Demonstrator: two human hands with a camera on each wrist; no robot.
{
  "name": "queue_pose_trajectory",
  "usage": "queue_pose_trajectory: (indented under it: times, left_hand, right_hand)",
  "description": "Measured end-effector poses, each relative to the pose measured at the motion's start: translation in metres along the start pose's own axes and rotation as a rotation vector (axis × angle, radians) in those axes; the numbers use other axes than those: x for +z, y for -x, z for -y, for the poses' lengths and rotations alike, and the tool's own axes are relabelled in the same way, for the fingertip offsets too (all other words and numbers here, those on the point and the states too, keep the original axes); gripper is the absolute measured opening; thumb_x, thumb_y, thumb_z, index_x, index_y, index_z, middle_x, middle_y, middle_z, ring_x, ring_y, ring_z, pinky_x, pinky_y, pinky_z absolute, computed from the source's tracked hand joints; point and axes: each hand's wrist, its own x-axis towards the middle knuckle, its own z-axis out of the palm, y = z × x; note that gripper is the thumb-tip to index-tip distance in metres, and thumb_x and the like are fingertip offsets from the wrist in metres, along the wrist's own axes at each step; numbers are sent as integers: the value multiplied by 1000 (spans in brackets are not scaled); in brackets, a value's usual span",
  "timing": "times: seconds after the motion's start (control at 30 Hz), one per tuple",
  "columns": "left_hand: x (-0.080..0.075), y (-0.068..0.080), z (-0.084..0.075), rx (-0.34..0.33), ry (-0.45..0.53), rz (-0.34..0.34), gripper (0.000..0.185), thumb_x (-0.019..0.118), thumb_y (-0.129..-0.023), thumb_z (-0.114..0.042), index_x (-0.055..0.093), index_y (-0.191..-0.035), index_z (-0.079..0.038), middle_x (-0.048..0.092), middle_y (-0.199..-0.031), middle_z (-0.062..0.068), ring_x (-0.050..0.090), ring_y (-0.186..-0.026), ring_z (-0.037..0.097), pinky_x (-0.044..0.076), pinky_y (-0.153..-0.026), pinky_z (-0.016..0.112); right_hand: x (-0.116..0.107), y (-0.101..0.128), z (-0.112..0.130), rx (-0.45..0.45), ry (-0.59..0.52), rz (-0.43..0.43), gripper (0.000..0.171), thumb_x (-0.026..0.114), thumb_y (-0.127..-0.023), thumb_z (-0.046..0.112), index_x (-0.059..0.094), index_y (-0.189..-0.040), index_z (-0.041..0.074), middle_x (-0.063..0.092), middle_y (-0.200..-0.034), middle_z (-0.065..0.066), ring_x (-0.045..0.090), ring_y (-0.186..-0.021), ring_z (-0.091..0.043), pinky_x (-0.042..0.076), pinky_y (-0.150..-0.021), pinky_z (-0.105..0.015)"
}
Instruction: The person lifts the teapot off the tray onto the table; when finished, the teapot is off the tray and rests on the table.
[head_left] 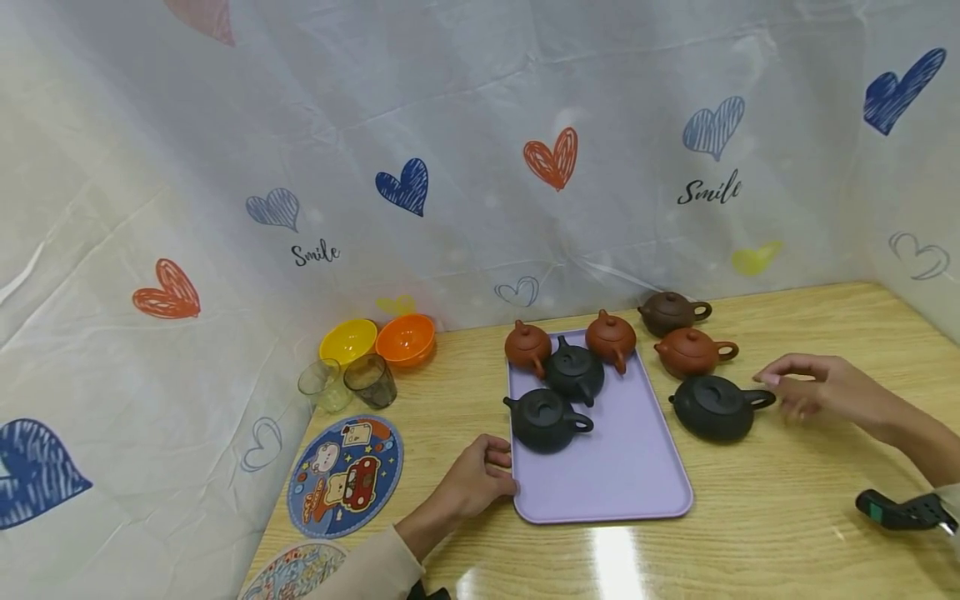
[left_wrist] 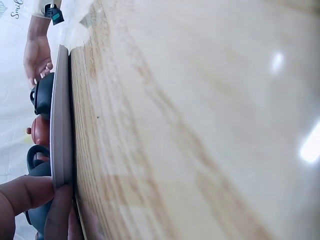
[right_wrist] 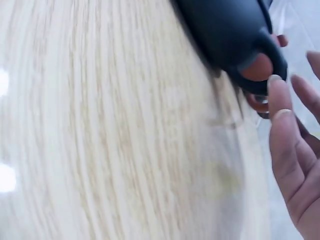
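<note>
My left hand [head_left: 476, 477] holds the left edge of a lavender tray [head_left: 600, 487], thumb on top of the rim and fingers against its side, as the left wrist view shows. On the tray stand two black teapots, one nearer [head_left: 542, 421] and one farther back [head_left: 573, 372], and two reddish-brown teapots, at the back left [head_left: 525, 343] and back right [head_left: 611, 335]. Right of the tray a third black teapot [head_left: 708, 410] sits on the table. Its handle [right_wrist: 280, 57] has the fingertips of my right hand [head_left: 832, 392] right beside it, fingers loosely bent and not round it.
Behind that black teapot stand a reddish-brown teapot [head_left: 686, 354] and a dark brown one [head_left: 666, 314]. At the back left are a yellow bowl [head_left: 348, 342], an orange bowl [head_left: 406, 340] and two glasses [head_left: 371, 383]. Two round mats [head_left: 345, 475] lie at the left; a printed curtain [head_left: 465, 242] hangs behind.
</note>
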Motion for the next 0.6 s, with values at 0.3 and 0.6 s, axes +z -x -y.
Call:
queue_pose_trajectory:
  times: [0.3, 0.6]
  left_hand:
    - [0, 0, 0, -5, 6, -3, 56, 75, -74, 3, 53, -125, 3, 60, -107, 12, 61, -89, 18, 57, -76, 32]
    - [0, -1, 2, -13, 7, -2, 57, 76, -75, 2, 52, -127, 2, 60, -109, 12, 62, -90, 18, 57, -77, 33]
  right_hand:
    - [5, 12, 22, -55, -7, -110, 25, 54, -104, 21, 64, -120, 5, 67, -88, -6, 64, -76, -19, 54, -64, -30]
    - [38, 17, 56, -213, -98, 9, 19, 53, -102, 7, 66, -115, 5, 67, -84, -4, 62, -70, -21, 54, -61, -30]
